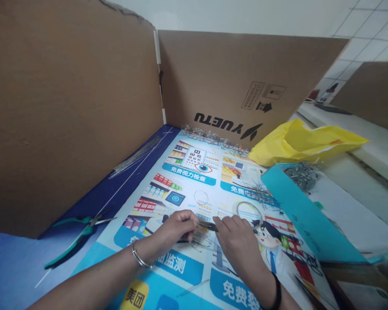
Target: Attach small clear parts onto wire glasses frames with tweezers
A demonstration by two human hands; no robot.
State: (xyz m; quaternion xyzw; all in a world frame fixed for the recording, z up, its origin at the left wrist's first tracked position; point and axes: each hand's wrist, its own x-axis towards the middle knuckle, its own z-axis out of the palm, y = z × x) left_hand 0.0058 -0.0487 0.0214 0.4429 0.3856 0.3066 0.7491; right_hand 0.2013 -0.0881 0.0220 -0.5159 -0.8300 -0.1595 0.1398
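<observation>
My right hand (234, 234) is closed around a pair of pliers, whose dark metal jaws (208, 225) point left. The tips of these jaws meet the fingertips of my left hand (180, 224). That hand is closed in a pinch, and what lies between its fingers is too small to make out. Thin wire pieces (202, 242) lie on the printed poster sheet (194, 282) just below both hands. Beyond my right hand rests a ring of coiled wire (249, 211), and a thinner wire loop (201, 197) lies left of it.
Green-handled pliers (86, 230) lie open at the left, near a bundle of straight wires (136, 157). Cardboard panels (74, 107) wall the left and back. At the right, a teal box (310, 215) bears a heap of wire bits (304, 176) beside a yellow bag (297, 142).
</observation>
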